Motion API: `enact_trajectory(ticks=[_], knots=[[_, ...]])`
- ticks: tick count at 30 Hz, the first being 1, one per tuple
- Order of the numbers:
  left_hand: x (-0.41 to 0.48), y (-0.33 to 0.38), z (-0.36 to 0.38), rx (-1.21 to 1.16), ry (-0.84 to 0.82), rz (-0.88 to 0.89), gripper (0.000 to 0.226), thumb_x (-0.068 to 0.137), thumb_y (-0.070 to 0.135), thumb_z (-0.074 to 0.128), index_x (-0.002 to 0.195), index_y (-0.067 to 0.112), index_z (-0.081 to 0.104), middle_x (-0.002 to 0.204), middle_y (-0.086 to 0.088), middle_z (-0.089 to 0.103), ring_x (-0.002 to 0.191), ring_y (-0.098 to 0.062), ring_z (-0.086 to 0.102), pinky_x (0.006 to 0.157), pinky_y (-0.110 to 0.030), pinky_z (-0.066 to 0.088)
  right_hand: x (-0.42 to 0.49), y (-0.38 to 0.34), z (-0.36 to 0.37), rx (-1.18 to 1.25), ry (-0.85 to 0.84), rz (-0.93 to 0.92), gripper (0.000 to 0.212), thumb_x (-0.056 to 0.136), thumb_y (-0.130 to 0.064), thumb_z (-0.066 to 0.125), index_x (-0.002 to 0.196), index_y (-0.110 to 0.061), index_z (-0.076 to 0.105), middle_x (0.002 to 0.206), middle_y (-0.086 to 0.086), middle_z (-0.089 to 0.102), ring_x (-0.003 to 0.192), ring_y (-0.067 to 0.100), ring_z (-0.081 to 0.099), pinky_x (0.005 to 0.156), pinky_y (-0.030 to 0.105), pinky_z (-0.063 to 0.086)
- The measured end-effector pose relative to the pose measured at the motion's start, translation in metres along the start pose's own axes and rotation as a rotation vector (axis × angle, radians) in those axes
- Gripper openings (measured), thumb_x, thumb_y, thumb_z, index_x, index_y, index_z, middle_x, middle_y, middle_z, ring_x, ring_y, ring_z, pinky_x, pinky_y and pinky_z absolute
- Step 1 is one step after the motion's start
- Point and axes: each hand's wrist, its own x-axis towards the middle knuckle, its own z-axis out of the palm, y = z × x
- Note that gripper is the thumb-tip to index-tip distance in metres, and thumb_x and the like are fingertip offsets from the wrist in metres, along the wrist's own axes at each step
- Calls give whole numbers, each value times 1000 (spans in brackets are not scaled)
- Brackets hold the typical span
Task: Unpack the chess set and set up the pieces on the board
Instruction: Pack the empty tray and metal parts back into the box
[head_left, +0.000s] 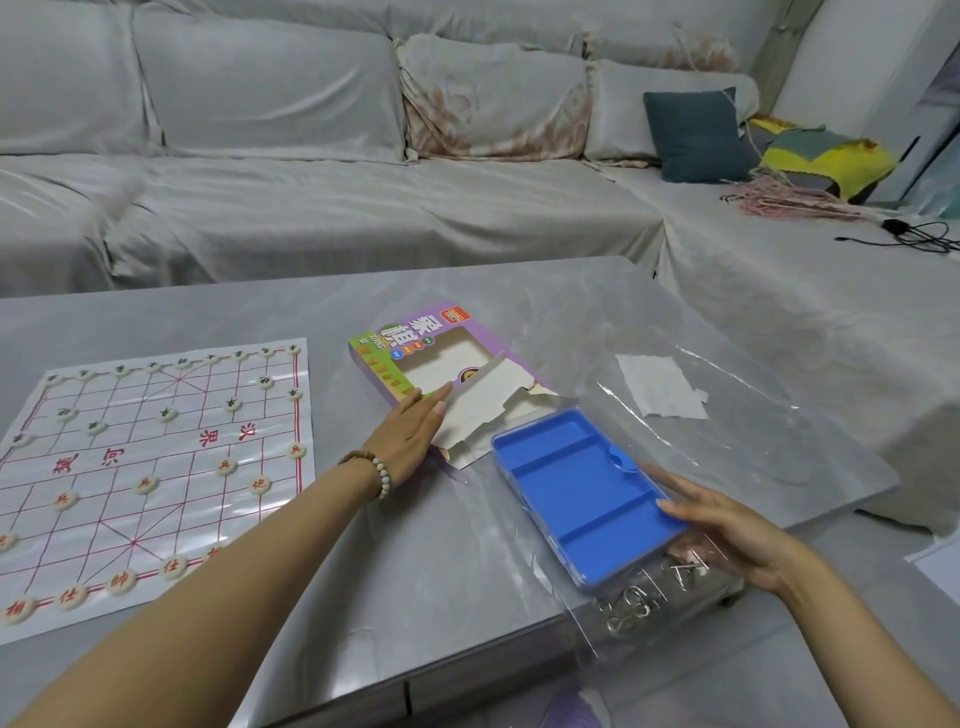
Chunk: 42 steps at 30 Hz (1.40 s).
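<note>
Left hand (410, 436): flat, fingers straight, pressing the torn flap (483, 405) of the purple box (493, 343) at 12 o'clock.
Right hand (727, 535): thumb on the rim, fingers round the near corner of the empty blue tray (571, 483) at 3 o'clock.
Chess set: board (156, 467) at 9 o'clock, pieces (121, 582) standing on both halves; I judge the setup nearly done.
Risk: my left forearm crosses the board's near corner, so a careless pull could sweep pieces off. The tray lies on slick plastic wrap (753, 457) near the edge and could slide.
Surface (415, 571): grey, glossy; paper scrap (660, 387) at 2 o'clock, metal rings (628, 605) at 4.
Room: sheet-draped sofa (311, 208) behind, teal cushion (696, 135) at 1 o'clock.
</note>
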Motion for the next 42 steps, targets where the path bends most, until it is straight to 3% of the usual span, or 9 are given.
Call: enact_trajectory(ticks=[10, 16, 19, 21, 23, 29, 33, 37, 42], knots=[[0, -3, 7, -81, 84, 14, 49, 98, 45, 17, 146, 35, 19, 154, 10, 17, 144, -12, 4, 117, -33, 6, -6, 0, 25, -58, 0, -25, 56, 76, -17, 72, 128, -28, 54, 114, -4, 69, 98, 25, 67, 67, 32, 59], [-4, 5, 5, -263, 253, 30, 44, 98, 36, 35, 140, 22, 37, 143, -1, 40, 130, -19, 38, 105, -28, 30, -1, -2, 34, -67, -7, -19, 59, 78, -21, 76, 131, -28, 51, 118, -4, 68, 101, 23, 67, 66, 31, 57], [-4, 7, 4, -256, 321, 51, 28, 97, 33, 39, 106, 20, 62, 105, -2, 63, 97, -21, 56, 77, -22, 41, -1, -5, 34, -71, -9, -17, 54, 80, -17, 65, 131, -29, 51, 115, -3, 69, 98, 23, 68, 66, 31, 57], [-3, 12, 4, -312, 337, 45, 35, 98, 31, 38, 70, 20, 56, 72, 1, 59, 71, -21, 52, 59, -22, 39, 0, -7, 35, -70, -10, -22, 53, 80, -15, 63, 131, -28, 51, 115, -4, 69, 96, 22, 68, 66, 31, 58], [-3, 19, 4, -377, 358, -1, 42, 99, 31, 36, 60, 21, 48, 66, 3, 54, 63, -16, 48, 55, -21, 36, 1, -8, 37, -69, -13, -22, 52, 80, -15, 63, 129, -28, 52, 114, -4, 69, 95, 21, 68, 67, 31, 59], [-1, 13, 7, -455, 425, -78, 38, 98, 33, 37, 73, 11, 56, 80, -4, 59, 72, -17, 50, 59, -21, 39, -3, -13, 36, -113, 27, -60, 53, 81, -13, 64, 130, -30, 53, 114, 0, 69, 86, 23, 69, 60, 28, 57], [-5, 17, 6, -355, 438, -14, 41, 99, 29, 38, 60, 19, 46, 64, 4, 50, 66, -18, 43, 55, -21, 32, -17, -18, 21, -132, 62, -84, 58, 76, -16, 76, 127, -32, 56, 119, 2, 66, 81, 22, 69, 57, 29, 56], [3, 19, 3, -190, 382, 95, 25, 93, 40, 45, 110, 28, 59, 99, 8, 65, 94, -20, 62, 85, -37, 49, -36, -20, -4, -81, 105, -117, 64, 66, -21, 83, 124, -34, 58, 112, 1, 70, 89, 28, 70, 62, 33, 59], [24, 74, 4, 241, 266, 405, 56, 84, 51, 28, 119, 20, 60, 118, 1, 63, 108, -20, 57, 92, -31, 41, -56, -16, -40, 35, 211, -173, 53, 72, -19, 72, 121, -38, 60, 117, 1, 68, 105, 37, 63, 72, 37, 58]])
